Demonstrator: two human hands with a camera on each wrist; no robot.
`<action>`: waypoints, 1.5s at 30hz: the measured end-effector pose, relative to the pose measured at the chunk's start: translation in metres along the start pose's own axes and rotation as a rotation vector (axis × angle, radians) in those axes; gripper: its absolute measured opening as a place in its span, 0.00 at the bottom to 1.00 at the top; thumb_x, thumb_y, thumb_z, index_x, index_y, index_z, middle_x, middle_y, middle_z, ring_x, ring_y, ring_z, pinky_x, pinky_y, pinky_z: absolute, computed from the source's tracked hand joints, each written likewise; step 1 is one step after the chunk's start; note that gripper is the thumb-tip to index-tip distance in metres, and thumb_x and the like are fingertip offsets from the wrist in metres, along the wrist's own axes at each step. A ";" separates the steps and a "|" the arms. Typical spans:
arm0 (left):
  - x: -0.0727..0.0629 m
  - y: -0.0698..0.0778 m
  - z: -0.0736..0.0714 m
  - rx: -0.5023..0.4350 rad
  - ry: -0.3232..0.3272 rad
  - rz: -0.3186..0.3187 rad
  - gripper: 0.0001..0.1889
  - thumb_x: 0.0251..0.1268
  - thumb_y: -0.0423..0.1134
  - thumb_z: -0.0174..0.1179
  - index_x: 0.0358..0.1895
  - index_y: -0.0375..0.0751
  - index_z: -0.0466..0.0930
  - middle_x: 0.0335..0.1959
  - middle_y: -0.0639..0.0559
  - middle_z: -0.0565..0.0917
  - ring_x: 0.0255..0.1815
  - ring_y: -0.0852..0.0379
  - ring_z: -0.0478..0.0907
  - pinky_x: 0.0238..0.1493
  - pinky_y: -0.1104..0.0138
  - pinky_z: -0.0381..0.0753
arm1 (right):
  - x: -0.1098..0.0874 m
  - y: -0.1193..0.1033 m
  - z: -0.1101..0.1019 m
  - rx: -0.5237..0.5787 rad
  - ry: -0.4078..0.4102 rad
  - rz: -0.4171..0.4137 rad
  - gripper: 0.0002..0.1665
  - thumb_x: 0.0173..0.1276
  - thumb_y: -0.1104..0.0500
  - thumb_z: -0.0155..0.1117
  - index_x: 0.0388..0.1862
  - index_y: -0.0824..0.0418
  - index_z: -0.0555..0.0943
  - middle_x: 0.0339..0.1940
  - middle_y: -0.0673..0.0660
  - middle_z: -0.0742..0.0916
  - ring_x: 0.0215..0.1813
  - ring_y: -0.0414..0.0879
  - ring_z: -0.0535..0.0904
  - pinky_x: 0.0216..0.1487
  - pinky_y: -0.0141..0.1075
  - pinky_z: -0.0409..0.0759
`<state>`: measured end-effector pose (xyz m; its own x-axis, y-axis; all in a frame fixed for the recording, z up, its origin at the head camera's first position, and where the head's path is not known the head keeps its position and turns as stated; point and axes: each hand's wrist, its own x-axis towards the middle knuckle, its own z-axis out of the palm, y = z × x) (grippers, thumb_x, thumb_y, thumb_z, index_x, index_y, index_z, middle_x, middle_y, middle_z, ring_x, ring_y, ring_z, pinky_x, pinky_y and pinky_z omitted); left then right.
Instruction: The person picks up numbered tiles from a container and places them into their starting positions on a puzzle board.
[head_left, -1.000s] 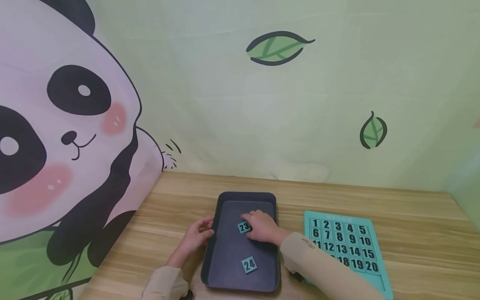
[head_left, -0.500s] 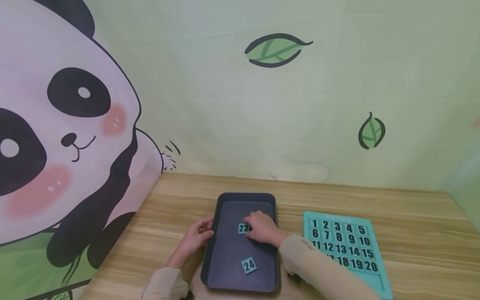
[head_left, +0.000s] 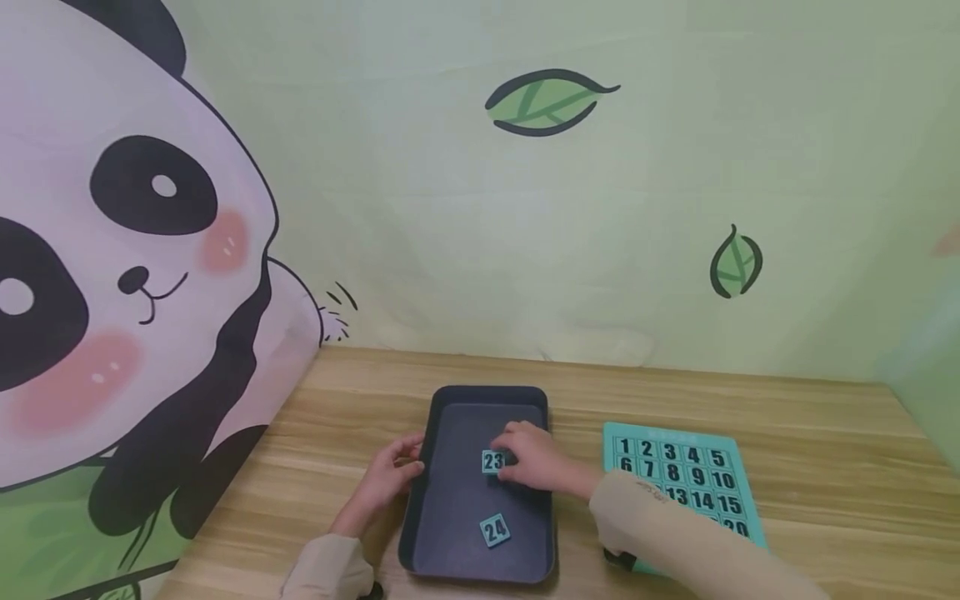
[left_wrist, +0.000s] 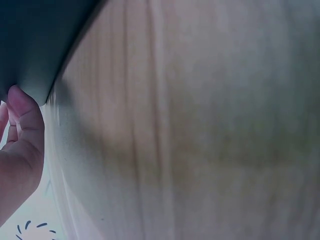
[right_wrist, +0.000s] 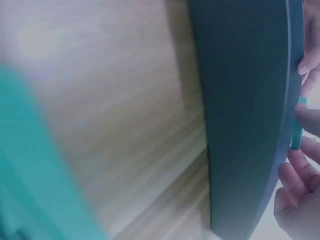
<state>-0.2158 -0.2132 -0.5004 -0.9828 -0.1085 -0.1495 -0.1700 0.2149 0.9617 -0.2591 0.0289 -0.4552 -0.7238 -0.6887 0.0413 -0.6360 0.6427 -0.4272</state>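
My right hand is over the far half of a dark shallow tray, pinching a teal number tile marked 23 between thumb and fingers. In the right wrist view that tile shows edge-on between the fingertips, above the tray rim. Flat on the tray floor, nearer the front, lies a second tile marked 24. At the tray's left side my left hand holds the rim. Its thumb presses the outer wall in the left wrist view.
Right of the tray lies a teal number board with rows of numbered tiles, partly covered by my right sleeve. Both stand on a wood-grain table. Behind it rises a green backdrop with a panda and leaves.
My right hand has taken the 23 tile in a pinch, turned it straighter and raised it slightly off the tray floor. Its forearm has shifted right. The left hand stays at the rim.
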 end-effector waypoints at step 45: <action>-0.001 0.004 0.003 0.051 0.005 0.005 0.23 0.53 0.22 0.51 0.56 0.32 0.68 0.41 0.40 0.72 0.39 0.54 0.73 0.27 0.65 0.73 | -0.169 0.082 -0.053 0.031 0.162 0.251 0.21 0.45 0.54 0.68 0.41 0.55 0.80 0.34 0.44 0.77 0.39 0.41 0.72 0.38 0.33 0.73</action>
<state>-0.2157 -0.2091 -0.4974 -0.9833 -0.1121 -0.1436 -0.1688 0.2644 0.9495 -0.2031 0.2155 -0.4488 -0.8921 -0.4459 0.0734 -0.4254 0.7737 -0.4695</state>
